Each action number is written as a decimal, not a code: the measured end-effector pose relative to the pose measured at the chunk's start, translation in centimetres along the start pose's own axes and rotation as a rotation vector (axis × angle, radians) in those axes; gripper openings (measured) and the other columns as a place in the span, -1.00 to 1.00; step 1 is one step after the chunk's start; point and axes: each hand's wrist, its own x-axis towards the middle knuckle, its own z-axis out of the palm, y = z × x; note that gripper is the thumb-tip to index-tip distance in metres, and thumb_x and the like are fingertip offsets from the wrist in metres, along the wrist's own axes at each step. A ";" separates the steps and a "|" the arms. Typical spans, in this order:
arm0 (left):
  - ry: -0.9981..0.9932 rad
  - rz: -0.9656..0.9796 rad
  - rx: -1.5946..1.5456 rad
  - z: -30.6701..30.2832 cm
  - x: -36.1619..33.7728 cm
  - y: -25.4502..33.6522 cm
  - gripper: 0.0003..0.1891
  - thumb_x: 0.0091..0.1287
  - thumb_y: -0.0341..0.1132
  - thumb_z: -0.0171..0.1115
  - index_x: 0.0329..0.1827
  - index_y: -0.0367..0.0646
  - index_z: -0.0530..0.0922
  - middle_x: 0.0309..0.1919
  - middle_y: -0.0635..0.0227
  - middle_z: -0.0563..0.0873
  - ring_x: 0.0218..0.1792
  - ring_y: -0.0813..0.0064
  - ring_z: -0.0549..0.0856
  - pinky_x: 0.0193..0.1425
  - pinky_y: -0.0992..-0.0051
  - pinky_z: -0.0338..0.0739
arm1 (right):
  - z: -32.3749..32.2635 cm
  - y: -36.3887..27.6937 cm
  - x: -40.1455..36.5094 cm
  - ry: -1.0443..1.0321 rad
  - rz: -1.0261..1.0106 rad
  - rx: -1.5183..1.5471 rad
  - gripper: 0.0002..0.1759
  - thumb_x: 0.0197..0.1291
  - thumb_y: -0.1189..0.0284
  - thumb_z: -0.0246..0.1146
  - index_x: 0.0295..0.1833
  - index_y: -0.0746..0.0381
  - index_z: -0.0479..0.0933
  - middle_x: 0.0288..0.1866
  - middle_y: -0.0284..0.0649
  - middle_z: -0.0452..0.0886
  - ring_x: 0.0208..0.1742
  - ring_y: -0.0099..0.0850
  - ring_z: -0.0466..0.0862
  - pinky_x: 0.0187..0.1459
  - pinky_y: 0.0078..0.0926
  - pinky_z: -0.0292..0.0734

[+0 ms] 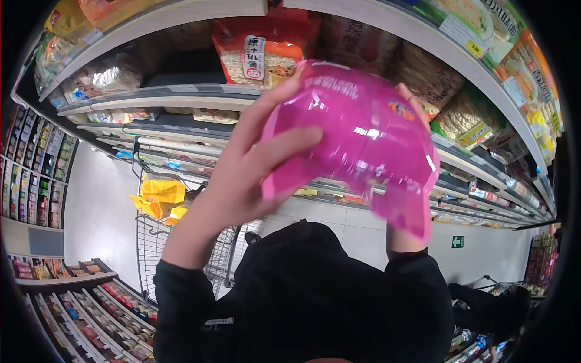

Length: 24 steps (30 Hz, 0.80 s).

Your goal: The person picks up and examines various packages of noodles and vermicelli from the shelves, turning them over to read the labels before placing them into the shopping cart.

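Note:
A shiny magenta plastic package is held up between my two hands in front of the shelf. My left hand grips its left side, fingers spread over the near face and upper edge. My right hand is mostly behind the package; only some fingers show at its upper right edge. Blur and glare make the print on the package hard to read. Just beyond it, a red and clear bag of dried noodles sits on the shelf.
Shelves of bagged noodles curve across the front. A wire shopping cart with a yellow package stands at my left. More stocked shelves are at lower left. Another person in dark clothes is at lower right beside a cart.

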 end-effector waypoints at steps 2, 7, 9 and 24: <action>0.019 0.054 0.028 2.2 1.9 -1.5 -0.37 0.04 -0.51 0.62 0.26 -0.01 0.68 0.58 -0.09 0.34 0.52 -0.14 0.48 0.50 0.11 0.50 | -2.3 -0.6 0.6 0.038 -0.256 -0.426 -0.27 0.26 0.32 0.51 0.47 0.32 0.42 0.34 -0.07 0.64 0.26 -0.28 0.72 0.17 -0.34 0.77; 0.159 0.051 0.101 6.7 4.0 -4.4 -0.33 0.03 -0.52 0.64 0.28 0.03 0.66 0.56 -0.04 0.36 0.48 -0.09 0.51 0.49 0.14 0.50 | -8.8 -2.1 4.2 -0.047 -0.446 -1.346 -0.14 0.04 0.30 0.67 0.45 0.24 0.47 0.38 -0.08 0.59 0.25 -0.23 0.69 0.24 -0.32 0.66; 0.210 0.004 0.019 7.9 4.4 -6.2 -0.34 0.07 -0.44 0.67 0.30 0.04 0.65 0.57 0.01 0.35 0.46 -0.02 0.53 0.49 0.15 0.50 | -10.0 -1.9 5.6 -0.071 -0.446 -1.476 -0.17 0.00 0.35 0.68 0.40 0.21 0.49 0.30 -0.11 0.62 0.27 -0.24 0.66 0.29 -0.29 0.59; 0.387 -0.132 -0.062 10.6 6.7 -11.1 -0.19 0.32 -0.36 0.55 0.55 -0.26 0.26 0.47 -0.08 0.41 0.46 0.11 0.52 0.55 0.22 0.46 | -7.8 -0.5 8.4 0.066 -0.285 -1.308 -0.14 -0.07 0.18 0.73 0.17 0.46 0.45 0.12 0.10 0.72 0.14 -0.14 0.77 0.17 -0.23 0.64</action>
